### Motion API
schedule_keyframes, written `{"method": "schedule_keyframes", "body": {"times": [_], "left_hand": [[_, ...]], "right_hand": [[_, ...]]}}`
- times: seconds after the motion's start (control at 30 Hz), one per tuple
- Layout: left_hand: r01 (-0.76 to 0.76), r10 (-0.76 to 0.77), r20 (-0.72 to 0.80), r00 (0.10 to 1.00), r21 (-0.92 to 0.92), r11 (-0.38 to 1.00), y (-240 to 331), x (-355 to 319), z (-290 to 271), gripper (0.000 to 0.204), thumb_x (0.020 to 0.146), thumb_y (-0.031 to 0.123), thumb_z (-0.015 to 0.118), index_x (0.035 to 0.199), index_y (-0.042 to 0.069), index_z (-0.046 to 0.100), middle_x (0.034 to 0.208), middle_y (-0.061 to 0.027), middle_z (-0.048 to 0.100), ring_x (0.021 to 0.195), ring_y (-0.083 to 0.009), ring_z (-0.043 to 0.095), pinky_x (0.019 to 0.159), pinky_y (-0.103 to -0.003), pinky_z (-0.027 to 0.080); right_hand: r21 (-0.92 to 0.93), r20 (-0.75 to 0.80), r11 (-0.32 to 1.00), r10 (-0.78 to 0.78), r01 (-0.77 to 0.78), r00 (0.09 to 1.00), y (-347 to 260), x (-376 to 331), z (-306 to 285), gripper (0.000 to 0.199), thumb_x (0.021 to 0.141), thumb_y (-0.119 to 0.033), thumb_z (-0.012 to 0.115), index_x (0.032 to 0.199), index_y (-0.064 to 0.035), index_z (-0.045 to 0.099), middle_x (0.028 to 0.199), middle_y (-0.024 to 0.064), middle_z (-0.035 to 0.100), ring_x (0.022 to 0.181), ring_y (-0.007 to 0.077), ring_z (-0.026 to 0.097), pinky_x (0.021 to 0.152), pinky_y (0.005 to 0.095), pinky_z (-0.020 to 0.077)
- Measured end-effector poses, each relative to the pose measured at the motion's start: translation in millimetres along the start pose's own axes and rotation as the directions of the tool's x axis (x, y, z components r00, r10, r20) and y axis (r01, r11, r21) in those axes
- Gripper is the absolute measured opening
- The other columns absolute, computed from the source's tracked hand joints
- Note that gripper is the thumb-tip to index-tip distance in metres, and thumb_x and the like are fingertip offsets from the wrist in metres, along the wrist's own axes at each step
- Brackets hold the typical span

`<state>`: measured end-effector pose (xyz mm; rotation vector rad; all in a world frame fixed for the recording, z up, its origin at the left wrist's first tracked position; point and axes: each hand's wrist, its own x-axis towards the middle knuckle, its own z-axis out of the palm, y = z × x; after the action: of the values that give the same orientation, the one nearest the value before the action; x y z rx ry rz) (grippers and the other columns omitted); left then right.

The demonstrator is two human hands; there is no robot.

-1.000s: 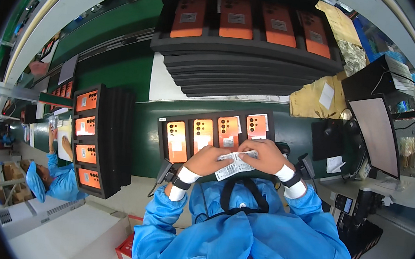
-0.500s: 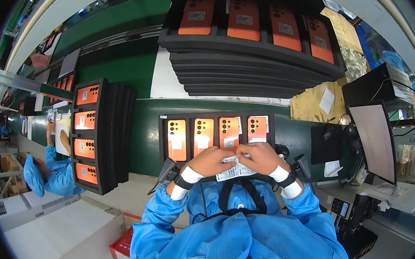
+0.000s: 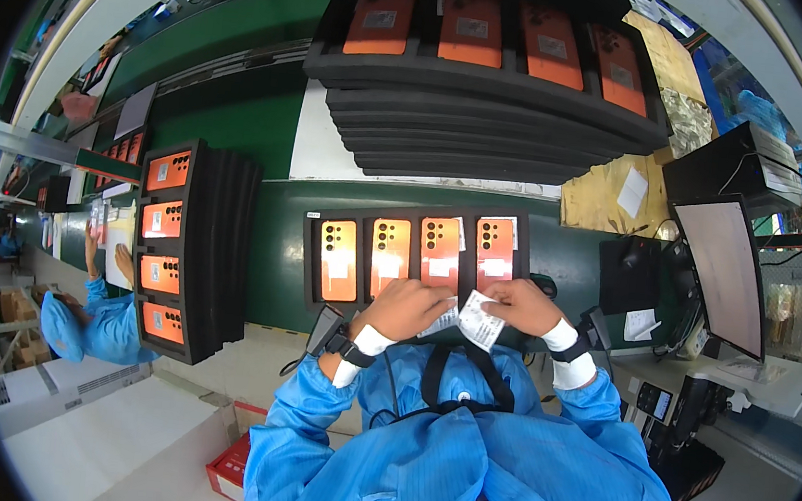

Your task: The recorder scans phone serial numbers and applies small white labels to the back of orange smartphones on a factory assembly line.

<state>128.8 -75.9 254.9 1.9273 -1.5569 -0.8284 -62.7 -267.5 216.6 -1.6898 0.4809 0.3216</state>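
Note:
My right hand (image 3: 523,309) pinches a white printed label (image 3: 482,326) by its upper edge. Close beside it, my left hand (image 3: 403,309) is closed on a second white printed label sheet (image 3: 442,324), partly hidden behind the fingers. Just beyond both hands lies a black foam tray (image 3: 312,263) with several orange phones, camera lenses facing up. The leftmost phone (image 3: 336,281) and its neighbour (image 3: 389,240) each carry a white label. White slips also show behind the two phones on the right.
A tall stack of black trays (image 3: 493,100) with orange phones stands at the back, another stack (image 3: 217,252) at the left. To the right are a monitor (image 3: 722,272), a mouse pad (image 3: 624,289) and a small device with a screen (image 3: 654,400). A co-worker in blue (image 3: 104,323) sits far left.
My hands have moved apart; the right one has drawn a white label away from the sheet in the left hand, slightly to the right. The tray of phones stays in place.

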Motion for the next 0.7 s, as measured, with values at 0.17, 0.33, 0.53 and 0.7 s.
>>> {"method": "schedule_keyframes", "body": {"times": [0.17,0.33,0.53,0.7], "left_hand": [[0.014,-0.012,0.024,1.000,-0.070,0.997,-22.1,-21.7,4.9,0.023,0.098,0.027,0.059,0.102,0.007,0.071,0.071,-0.0201,0.066,0.070,-0.0396,0.067,0.065,-0.049,0.052],[0.014,-0.024,0.081,0.996,0.129,0.992,-97.3,-26.9,17.1,0.030,0.097,0.027,0.058,0.112,0.003,0.069,0.121,-0.0154,0.067,0.114,-0.0314,0.062,0.094,-0.046,0.048],[0.031,-0.085,0.146,0.986,0.341,0.940,-144.0,-25.9,48.4,0.021,0.084,0.016,0.065,0.101,0.014,0.076,0.147,-0.0071,0.047,0.137,-0.0311,0.045,0.111,-0.061,0.038],[-0.113,0.088,0.096,0.991,0.295,0.949,-155.4,-39.2,43.2,0.019,0.089,0.025,0.065,0.102,0.012,0.072,0.160,-0.0089,0.034,0.151,-0.0245,0.029,0.119,-0.061,0.021]], "right_hand": [[-0.142,-0.263,0.971,0.152,-0.194,0.953,36.0,-14.3,-15.6,0.024,0.089,-0.015,0.070,0.107,0.0003,0.072,0.083,0.0143,0.074,0.073,0.0232,0.072,0.068,0.0325,0.0541],[0.197,-0.407,0.979,0.028,0.057,0.913,53.1,-20.6,5.8,0.036,0.090,-0.003,0.068,0.126,0.0000,0.062,0.090,0.0095,0.072,0.081,0.0143,0.068,0.072,0.0270,0.0539],[0.310,-0.442,0.937,-0.008,0.161,0.897,51.1,-9.3,44.2,0.034,0.092,0.002,0.060,0.125,0.0025,0.064,0.120,0.0077,0.066,0.110,0.0139,0.061,0.096,0.0263,0.0462],[0.218,-0.499,0.971,0.021,0.102,0.866,42.4,-1.7,60.3,0.020,0.094,-0.002,0.062,0.113,0.0010,0.065,0.099,0.0048,0.068,0.090,0.0104,0.062,0.078,0.0239,0.0470]]}}
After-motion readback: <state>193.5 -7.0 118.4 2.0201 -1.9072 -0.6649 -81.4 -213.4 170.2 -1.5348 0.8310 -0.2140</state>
